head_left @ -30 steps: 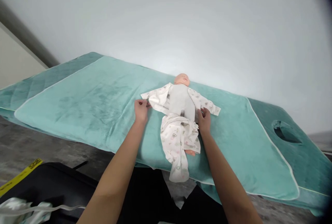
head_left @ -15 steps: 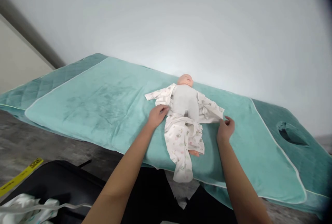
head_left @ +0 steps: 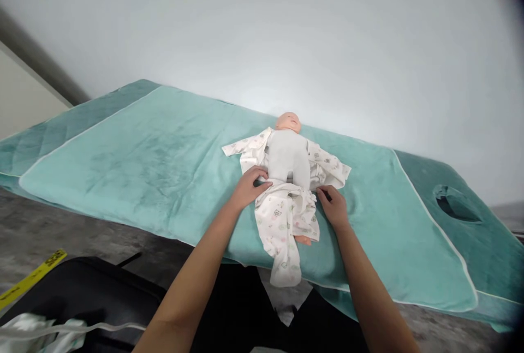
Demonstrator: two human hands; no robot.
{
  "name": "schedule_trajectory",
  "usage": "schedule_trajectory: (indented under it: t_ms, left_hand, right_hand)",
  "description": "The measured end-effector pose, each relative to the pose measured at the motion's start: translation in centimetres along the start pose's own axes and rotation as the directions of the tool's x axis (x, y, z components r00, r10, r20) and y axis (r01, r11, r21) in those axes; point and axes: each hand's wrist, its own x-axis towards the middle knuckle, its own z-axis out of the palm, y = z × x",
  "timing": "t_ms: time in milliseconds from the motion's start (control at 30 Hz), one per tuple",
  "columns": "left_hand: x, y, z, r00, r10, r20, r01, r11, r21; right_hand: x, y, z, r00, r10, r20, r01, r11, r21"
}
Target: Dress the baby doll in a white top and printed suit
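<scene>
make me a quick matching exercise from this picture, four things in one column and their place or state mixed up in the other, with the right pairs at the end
Column one
1. doll
2. printed pants
3. yellow strip
4. right hand

Column two
A. worn, with one foot showing below a hem
B. beside the hip, on the picture's right
C. lying face up on the green mat
D. at the picture's left edge, near a black surface

Right pairs: 1-C, 2-A, 3-D, 4-B
</scene>
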Motion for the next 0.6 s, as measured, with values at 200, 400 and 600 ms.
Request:
schedule_trajectory:
  t_ms: [200, 400, 600]
  left_hand:
    - [0.1, 0.2, -0.4, 0.999, -0.024, 0.032, 0.026, 0.996, -0.085]
    - [-0.1, 0.0, -0.5, 0.992, -0.039, 0.118, 0.055, 0.990, -0.133]
    - [-0.2, -0.2, -0.7, 0.988, -0.037, 0.149, 0.063, 0.984, -0.169]
  right_hand:
    - [0.1, -0.2, -0.1, 1.000, 0.001, 0.023, 0.000, 0.999, -0.040]
    - [0.0, 0.0, -0.1, 1.000, 0.001, 0.022, 0.000, 1.000, -0.018]
    - [0.3, -1.6, -0.3, 0.981, 0.195, -0.008, -0.187, 0.950, 0.250]
